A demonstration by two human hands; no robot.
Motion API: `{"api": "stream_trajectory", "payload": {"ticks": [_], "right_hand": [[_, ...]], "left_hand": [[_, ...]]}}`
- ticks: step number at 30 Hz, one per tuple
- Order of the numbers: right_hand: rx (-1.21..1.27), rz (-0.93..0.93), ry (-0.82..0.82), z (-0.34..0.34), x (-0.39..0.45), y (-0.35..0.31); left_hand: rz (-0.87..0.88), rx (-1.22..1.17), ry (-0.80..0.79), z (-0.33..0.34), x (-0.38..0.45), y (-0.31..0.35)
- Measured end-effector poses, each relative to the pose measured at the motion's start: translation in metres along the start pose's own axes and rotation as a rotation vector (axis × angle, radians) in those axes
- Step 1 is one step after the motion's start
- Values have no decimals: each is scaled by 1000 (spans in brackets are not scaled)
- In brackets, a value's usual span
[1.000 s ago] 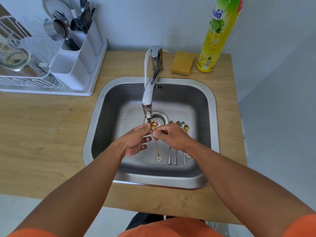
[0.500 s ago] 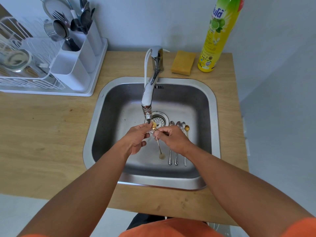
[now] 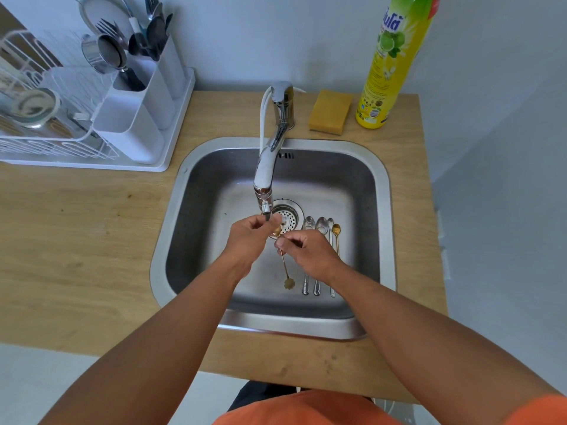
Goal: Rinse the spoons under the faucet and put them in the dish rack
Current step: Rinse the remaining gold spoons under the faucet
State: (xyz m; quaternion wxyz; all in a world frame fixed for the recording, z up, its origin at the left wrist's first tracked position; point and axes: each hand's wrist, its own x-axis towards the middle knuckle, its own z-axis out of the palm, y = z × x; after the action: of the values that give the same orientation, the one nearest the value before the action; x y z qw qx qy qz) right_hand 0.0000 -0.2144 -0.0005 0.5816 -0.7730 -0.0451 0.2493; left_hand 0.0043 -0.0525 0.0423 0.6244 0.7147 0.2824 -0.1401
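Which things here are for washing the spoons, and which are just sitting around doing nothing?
For the job:
gold spoon, pinched by the right hand
left hand, at its bowl
faucet
four spoons waiting in the sink
dish rack, where they go

Just sitting around:
yellow sponge
dish soap bottle

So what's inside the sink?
Four spoons lie on the sink floor beside the drain strainer. The hands cover parts of the spoons and of the drain.
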Motion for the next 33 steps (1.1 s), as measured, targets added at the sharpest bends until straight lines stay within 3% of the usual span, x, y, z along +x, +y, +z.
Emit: {"api": "stream_trajectory", "payload": {"ticks": [7,15,23,28,33], "right_hand": [[133,56,52,0,-1,-2],[189,91,48,-4,6,-9],[146,170,63,-13,18,-21],[210,206,42,-4,14,-26],[248,281,124,-8,22,-37]], "left_hand": [[-149,50,-52,-16,-5,-9],[-202,213,-267,-18,-25,-33],[-9,206,-158,-19,-23,-37],[34,230,-103,-19,-21,-30],[37,230,-98,-21,-21,-25]]}}
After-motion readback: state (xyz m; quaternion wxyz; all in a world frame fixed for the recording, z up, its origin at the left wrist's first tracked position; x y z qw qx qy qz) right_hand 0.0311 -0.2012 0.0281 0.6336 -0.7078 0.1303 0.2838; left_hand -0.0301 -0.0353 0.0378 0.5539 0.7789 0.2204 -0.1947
